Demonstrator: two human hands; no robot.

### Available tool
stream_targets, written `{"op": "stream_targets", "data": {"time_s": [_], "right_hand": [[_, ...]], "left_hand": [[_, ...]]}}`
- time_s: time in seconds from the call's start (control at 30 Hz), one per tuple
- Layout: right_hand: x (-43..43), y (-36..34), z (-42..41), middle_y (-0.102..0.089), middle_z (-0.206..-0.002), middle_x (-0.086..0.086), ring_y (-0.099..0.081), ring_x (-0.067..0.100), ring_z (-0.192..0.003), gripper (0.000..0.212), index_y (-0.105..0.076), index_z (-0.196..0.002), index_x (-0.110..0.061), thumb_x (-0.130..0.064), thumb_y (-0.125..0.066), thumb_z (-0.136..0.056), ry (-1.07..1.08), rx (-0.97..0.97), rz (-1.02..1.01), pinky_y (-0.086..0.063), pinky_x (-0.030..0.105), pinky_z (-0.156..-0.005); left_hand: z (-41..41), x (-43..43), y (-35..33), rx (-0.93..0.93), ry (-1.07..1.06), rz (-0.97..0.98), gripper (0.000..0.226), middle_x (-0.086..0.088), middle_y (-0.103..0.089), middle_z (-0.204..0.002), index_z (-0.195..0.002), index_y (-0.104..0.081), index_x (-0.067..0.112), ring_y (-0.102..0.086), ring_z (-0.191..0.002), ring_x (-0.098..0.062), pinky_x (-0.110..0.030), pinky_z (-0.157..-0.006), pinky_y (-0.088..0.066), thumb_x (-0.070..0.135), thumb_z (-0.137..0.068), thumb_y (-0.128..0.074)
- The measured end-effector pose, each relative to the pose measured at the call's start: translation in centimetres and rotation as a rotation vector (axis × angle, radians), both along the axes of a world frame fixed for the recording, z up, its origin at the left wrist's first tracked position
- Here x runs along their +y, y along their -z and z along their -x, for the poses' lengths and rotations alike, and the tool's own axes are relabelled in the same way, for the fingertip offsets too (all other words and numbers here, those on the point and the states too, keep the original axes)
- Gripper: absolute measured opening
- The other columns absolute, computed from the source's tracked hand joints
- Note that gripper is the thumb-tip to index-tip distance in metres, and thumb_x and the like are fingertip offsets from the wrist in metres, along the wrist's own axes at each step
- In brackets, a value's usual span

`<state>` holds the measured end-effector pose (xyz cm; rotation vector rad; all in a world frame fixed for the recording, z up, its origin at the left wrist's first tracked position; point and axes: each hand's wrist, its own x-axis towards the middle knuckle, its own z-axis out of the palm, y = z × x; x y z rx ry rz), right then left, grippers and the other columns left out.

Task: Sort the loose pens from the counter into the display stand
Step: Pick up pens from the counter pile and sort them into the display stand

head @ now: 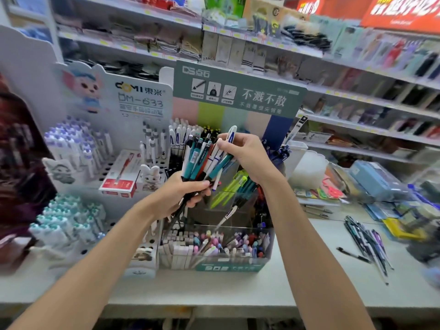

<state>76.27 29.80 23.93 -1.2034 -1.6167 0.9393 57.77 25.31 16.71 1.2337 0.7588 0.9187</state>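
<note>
My left hand (188, 194) grips a fanned bundle of pens (202, 158), teal, white and black, by their lower ends in front of the green display stand (238, 91). My right hand (247, 156) reaches into the top of the bundle and pinches a white pen with blue markings (231, 134), which points up above the others. The stand's clear tiers behind and below my hands hold several pens (228, 244). More loose pens (366, 244) lie in a pile on the white counter (309, 282) at the right.
A white display stand (104, 148) with rows of pens and a red-and-white box (121, 175) stands to the left. Clear containers (307, 167) and packaged stationery (376, 182) crowd the right. Shelves of goods fill the background.
</note>
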Motion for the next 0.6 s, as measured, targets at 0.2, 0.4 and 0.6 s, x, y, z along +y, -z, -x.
{"op": "stream_targets", "data": {"time_s": [0.2,0.4,0.6], "right_hand": [[0.2,0.7,0.1,-0.070,-0.081,0.001,-0.064,-0.001,-0.068,0.007,-0.070,-0.097,-0.006,-0.010,-0.067,-0.091,0.087,-0.048,-0.072,-0.048,0.013,-0.067],[-0.8,0.3,-4.9,-0.061,-0.068,-0.002,-0.055,0.008,-0.057,0.007,-0.065,-0.088,-0.017,-0.017,-0.063,-0.094,0.497,0.053,-0.253,-0.050,0.028,-0.061],[-4.7,6.2,-7.3,-0.062,-0.069,-0.001,-0.057,0.008,-0.060,0.011,-0.066,-0.085,-0.019,-0.019,-0.062,-0.095,0.680,0.143,-0.215,-0.048,0.022,-0.058]], "left_hand": [[0.4,0.6,-0.1,0.035,-0.089,-0.021,0.007,-0.014,-0.063,-0.080,-0.095,-0.063,0.002,-0.045,-0.053,-0.011,-0.019,-0.046,-0.032,0.008,-0.092,-0.062],[-0.5,0.2,3.3,0.050,-0.140,0.028,0.017,-0.009,-0.066,-0.076,-0.108,-0.063,0.007,-0.043,-0.051,-0.013,-0.023,-0.047,-0.035,0.005,-0.091,-0.065],[-1.4,-0.7,6.3,0.074,-0.229,0.064,0.018,-0.010,-0.069,-0.079,-0.109,-0.061,0.006,-0.042,-0.049,-0.012,-0.021,-0.045,-0.036,0.000,-0.092,-0.062]]}}
